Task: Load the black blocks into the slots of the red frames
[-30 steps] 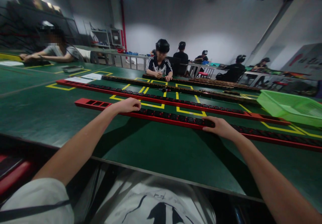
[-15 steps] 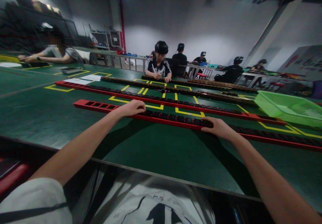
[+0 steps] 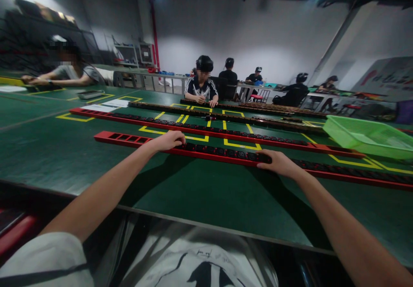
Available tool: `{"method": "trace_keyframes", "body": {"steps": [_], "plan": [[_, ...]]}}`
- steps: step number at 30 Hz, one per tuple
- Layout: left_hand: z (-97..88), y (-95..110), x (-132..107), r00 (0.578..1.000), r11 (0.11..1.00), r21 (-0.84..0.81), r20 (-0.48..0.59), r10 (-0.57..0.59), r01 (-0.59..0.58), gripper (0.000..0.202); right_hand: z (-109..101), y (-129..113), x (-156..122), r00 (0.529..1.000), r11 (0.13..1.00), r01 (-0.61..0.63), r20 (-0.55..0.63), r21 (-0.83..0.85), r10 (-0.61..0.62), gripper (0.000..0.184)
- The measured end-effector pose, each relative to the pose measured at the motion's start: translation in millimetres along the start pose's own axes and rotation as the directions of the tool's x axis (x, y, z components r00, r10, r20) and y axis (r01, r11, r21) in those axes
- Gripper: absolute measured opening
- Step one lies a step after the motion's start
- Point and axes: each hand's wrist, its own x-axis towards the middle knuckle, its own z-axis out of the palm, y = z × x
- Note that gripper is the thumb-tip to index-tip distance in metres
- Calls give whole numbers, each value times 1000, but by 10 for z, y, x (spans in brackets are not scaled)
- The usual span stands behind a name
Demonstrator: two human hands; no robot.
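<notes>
A long red slotted rail [image 3: 216, 156] lies across the green table in front of me. Square black pieces [image 3: 230, 153] sit in its slots from the middle rightward, while the slots near its left end [image 3: 124, 137] hold none. My left hand [image 3: 169, 140] rests over the rail at the left end of the black row, fingers curled together; what they pinch is hidden. Farther right, my right hand [image 3: 276, 161] grips the rail, thumb along the near side and fingers over the top.
Behind it lies a second red rail [image 3: 332, 149] with black pieces. Dark brown strips [image 3: 245, 118] lie beyond, crossing yellow tape outlines. At right stands a green plastic basket [image 3: 368, 138]; white papers [image 3: 97, 107] lie at left. A co-worker [image 3: 201, 84] sits across the table, another person [image 3: 74, 69] at far left.
Both hands keep their places on the rail, with hardly any finger motion visible. The whole view has shifted slightly.
</notes>
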Motion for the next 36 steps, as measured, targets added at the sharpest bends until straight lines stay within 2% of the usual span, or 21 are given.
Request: {"method": "trace_keyframes", "body": {"steps": [6,12,16,20,25,36], "plan": [[15,-26,-2,1000,1000,-3,0,17,-17,16,-11,-10,-2,1000,1000,0,20,-21,1,59],[97,93,22,989,994,31,-98,111,-109,28,-2,-3,4,1000,999,3,18,-36,-3,59],[153,176,65,986,981,111,-40,164,-159,35,6,20,4,1000,1000,7,14,-30,-7,58],[175,209,85,992,978,170,8,124,-124,38,26,53,11,1000,1000,18,-2,-26,-18,58],[178,258,79,997,987,143,25,67,-70,38,45,78,20,999,999,25,-18,-19,-26,56],[162,300,53,998,996,54,21,67,-68,38,22,25,2,1000,1000,14,-9,-21,-15,57]]}}
